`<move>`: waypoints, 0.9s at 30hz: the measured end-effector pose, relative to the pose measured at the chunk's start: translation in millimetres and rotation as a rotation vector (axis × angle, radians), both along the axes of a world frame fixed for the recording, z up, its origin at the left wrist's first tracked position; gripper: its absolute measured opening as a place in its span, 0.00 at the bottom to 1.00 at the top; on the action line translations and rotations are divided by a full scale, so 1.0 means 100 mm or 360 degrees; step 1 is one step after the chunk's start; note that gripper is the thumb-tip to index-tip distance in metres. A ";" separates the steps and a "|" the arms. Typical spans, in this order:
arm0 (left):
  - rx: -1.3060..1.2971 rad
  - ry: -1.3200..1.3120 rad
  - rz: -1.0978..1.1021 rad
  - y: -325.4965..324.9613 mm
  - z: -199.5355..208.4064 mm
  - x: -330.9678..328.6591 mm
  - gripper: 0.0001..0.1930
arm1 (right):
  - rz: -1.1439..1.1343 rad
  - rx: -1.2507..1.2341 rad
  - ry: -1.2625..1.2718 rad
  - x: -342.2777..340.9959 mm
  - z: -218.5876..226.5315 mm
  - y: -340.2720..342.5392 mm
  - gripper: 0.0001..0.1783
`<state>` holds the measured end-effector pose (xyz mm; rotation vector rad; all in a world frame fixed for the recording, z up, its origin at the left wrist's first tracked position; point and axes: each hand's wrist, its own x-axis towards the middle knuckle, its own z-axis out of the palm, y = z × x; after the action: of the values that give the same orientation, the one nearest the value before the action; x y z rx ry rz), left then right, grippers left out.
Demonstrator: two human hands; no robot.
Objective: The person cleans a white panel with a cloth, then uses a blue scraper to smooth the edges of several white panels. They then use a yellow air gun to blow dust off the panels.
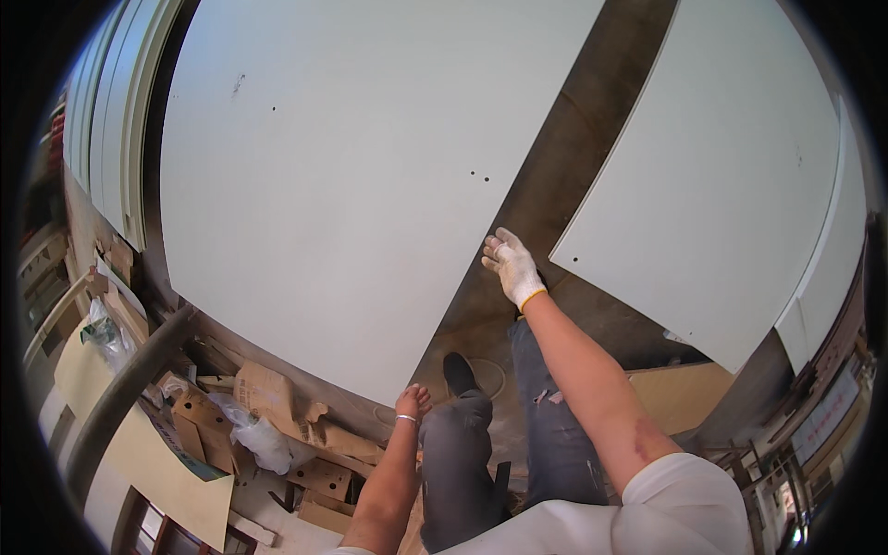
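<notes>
A large white panel (pixel 351 166) fills the upper left, with a few small dark holes in its face. Its right edge slants down toward my feet. My right hand (pixel 513 268), in a white knit glove with a yellow cuff, is beside that edge. Its fingers are outstretched and slightly apart, their tips at or just off the edge. My left hand (pixel 413 401) is bare, with curled fingers, at the panel's near corner; whether it grips the corner is hidden. On the right lies a second white panel (pixel 712 203), with a hole near its corner.
A brown strip of floor (pixel 587 111) runs between the panels. Long pale panels (pixel 116 120) stand at the far left. Cardboard scraps (pixel 264 393) and clear plastic bags (pixel 259 439) lie at lower left, near a dark curved pipe (pixel 120 398). A tan board (pixel 680 393) sits right of my legs.
</notes>
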<state>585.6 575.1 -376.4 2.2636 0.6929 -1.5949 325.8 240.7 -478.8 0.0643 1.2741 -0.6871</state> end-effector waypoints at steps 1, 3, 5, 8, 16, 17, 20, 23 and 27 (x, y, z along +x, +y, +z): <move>0.0048 -0.0065 0.0225 0.02 -0.10 -0.06 0.35 | -0.0100 -0.0102 -0.0101 -0.09 -0.11 -0.25 0.31; -0.0002 -0.0155 0.0742 0.07 -0.30 -0.16 0.42 | -0.0472 0.0023 -0.0227 -0.27 -0.35 -0.69 0.30; -0.0092 -0.0201 0.1243 0.08 -0.58 -0.24 0.47 | -0.0635 0.0090 -0.0276 -0.43 -0.63 -1.09 0.29; -0.0317 -0.0190 0.1812 -0.01 -1.08 -0.29 0.49 | -0.0306 0.0021 -0.0417 -0.49 -1.09 -1.48 0.28; -0.1003 -0.0372 0.1950 -0.38 -1.29 -0.89 0.43 | 0.0312 -0.0207 -0.0239 -0.55 -2.03 -1.72 0.27; -0.1064 -0.0396 0.1975 -0.42 -1.25 -0.95 0.43 | 0.0321 -0.0200 -0.0241 -0.60 -2.08 -1.72 0.27; -0.1136 -0.0364 0.2016 -0.47 -1.14 -0.97 0.42 | 0.0350 -0.0199 -0.0242 -0.77 -2.19 -1.81 0.27; -0.0954 -0.0166 0.1997 -0.42 -1.09 -0.89 0.43 | 0.0355 -0.0211 -0.0264 -0.87 -2.31 -1.90 0.27; -0.1222 0.0095 0.2026 -0.35 -1.03 -0.89 0.44 | 0.0367 -0.0210 -0.0299 -0.97 -2.43 -1.91 0.27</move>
<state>496.6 540.4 -479.3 0.8340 0.9875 -0.9589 229.0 49.8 -722.2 -0.1226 1.0342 -0.5507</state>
